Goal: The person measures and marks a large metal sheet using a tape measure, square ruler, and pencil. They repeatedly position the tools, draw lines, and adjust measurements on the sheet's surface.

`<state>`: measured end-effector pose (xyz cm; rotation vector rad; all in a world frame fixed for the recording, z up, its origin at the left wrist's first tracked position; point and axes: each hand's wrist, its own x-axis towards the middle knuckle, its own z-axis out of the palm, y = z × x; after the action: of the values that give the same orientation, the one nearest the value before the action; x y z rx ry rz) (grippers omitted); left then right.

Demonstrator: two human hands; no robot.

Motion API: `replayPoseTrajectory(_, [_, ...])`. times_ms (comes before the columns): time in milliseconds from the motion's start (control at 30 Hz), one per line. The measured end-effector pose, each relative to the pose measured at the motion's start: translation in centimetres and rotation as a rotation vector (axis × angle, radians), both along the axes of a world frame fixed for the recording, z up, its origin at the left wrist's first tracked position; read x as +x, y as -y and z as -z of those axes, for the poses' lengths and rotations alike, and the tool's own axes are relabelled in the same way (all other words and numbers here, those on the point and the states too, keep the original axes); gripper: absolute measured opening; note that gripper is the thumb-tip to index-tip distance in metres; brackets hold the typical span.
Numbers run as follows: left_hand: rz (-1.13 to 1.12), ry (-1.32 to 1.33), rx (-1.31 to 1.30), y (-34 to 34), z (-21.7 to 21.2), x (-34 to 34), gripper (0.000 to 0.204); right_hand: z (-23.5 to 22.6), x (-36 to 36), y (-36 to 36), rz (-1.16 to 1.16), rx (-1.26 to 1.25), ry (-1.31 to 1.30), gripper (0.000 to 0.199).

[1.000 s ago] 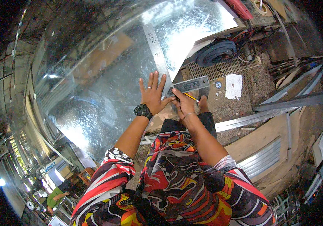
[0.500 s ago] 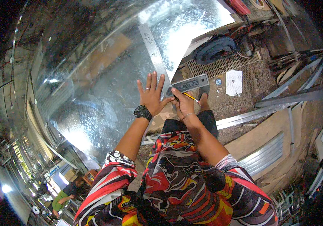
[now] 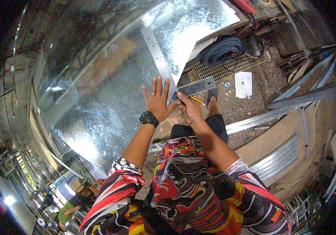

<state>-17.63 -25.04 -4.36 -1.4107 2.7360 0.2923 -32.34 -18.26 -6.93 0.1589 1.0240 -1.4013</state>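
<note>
Galvanised sheet [image 3: 109, 78] underhand; gravel floor [image 3: 246, 105], timber planks [image 3: 293, 133].

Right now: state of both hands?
Left hand: open, fingers spread, pressed flat on the steel square lying on the galvanized sheet.
Right hand: closed on a yellow pencil, tip at the square's corner.

Red, black and yellow patterned shirt [image 3: 183, 188], black wristwatch [image 3: 148, 117], finger ring [image 3: 152, 94].

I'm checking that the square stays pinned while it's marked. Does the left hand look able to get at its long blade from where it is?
Probably yes. The left hand lies flat on the metal sheet right beside the square's blade, with nothing between them. The right hand holds a pencil at the corner.
</note>
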Motion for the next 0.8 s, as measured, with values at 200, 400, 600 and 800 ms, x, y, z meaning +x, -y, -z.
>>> replayPoseTrajectory(200, [0.01, -0.025, -0.013, -0.1, -0.1, 0.3, 0.102, -0.1, 0.3, 0.0, -0.001, 0.013, 0.006, 0.019])
replayPoseTrajectory(400, [0.009, -0.035, -0.007, -0.2, 0.0, 0.7, 0.102, 0.2, 0.6, -0.2, -0.009, 0.017, 0.019, 0.023])
replayPoseTrajectory(600, [0.024, -0.039, -0.014, -0.2, 0.1, 1.1, 0.101, 1.0, 1.4, -0.7, 0.01, 0.019, 0.014, 0.026])
replayPoseTrajectory(800, [0.005, -0.01, 0.009, -0.4, -0.8, 1.0, 0.101, 1.3, -4.3, -6.7, -0.027, 0.132, -0.232, 0.056])
